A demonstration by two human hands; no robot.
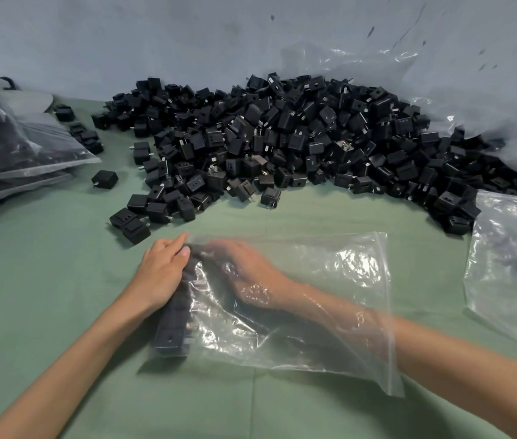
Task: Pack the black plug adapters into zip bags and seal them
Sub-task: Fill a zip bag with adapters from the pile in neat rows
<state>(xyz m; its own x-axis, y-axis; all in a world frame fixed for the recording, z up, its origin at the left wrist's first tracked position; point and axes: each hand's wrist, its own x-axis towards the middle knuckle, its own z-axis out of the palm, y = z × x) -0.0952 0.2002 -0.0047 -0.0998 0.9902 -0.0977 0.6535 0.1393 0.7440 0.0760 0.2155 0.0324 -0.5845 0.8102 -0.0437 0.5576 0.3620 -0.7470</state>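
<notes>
Clear plastic zip bag (339, 248) lies flat at desk centre, mouth toward 3 o'clock. Inside, along its 9 o'clock edge, sits a row of black adapters (171, 324). Left hand (160, 274) is outside the bag, fingers curled round the row's far end through the plastic. Right hand (247, 274) is inside via the mouth, fingers at the row — gripping or only touching, cannot tell, film blurs them. Loose adapter pile (282, 137) at 12 o'clock. Filled bags (13, 147) at 10 — another clear bag (510, 264) at 3. Green desk (61, 296) cover.
</notes>
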